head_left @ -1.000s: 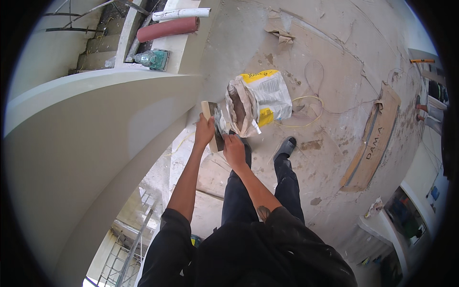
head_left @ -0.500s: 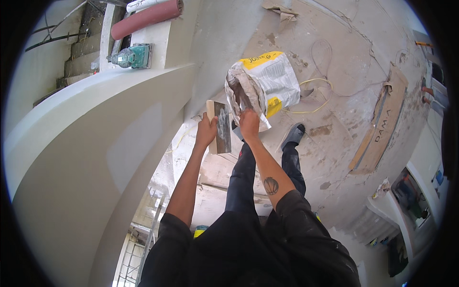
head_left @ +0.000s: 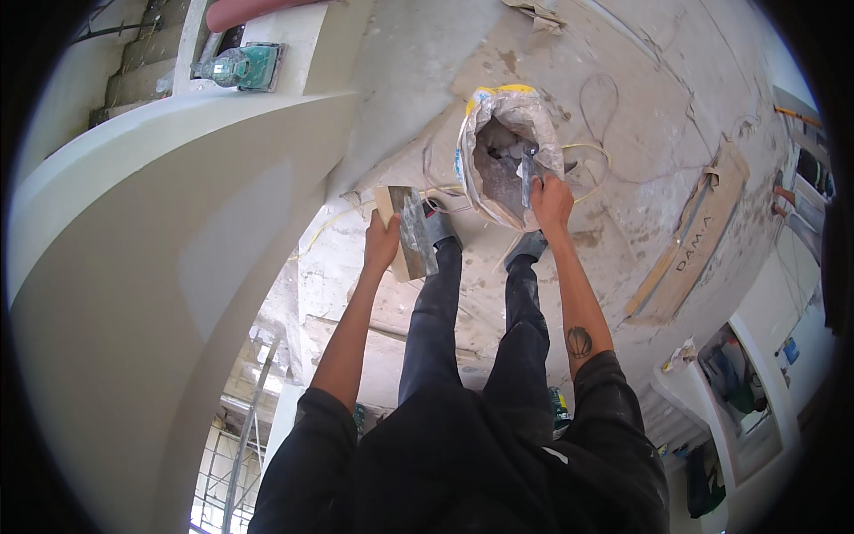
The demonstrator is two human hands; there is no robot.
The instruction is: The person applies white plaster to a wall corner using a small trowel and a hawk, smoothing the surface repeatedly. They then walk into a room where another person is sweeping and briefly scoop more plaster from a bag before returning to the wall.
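Note:
My left hand (head_left: 382, 240) is closed around the wooden back of a wide putty blade (head_left: 415, 233), whose grey metal face is smeared with pale filler. In my right hand (head_left: 551, 205) is a narrow putty knife (head_left: 527, 167), its blade reaching down inside the mouth of a white and yellow sack (head_left: 463, 158). The sack stands upright on the floor just ahead of my feet, its top open toward me. Greyish-white material (head_left: 503, 178) lines its inside; how deep it goes is hard to make out. The wide blade is left of the sack, apart from it.
A curved white wall (head_left: 169, 196) rises at my left, with a green power sander (head_left: 253, 68) and a red roll (head_left: 253, 11) on ledges. Yellow cable (head_left: 592, 149) loops behind the sack. A long cardboard package (head_left: 689, 236) lies right. Another person's feet (head_left: 781, 200) show far right.
The sack has gone from tilted to upright, its mouth now facing me. My right hand has moved right, and the putty knife now shows. My right foot has come in closer.

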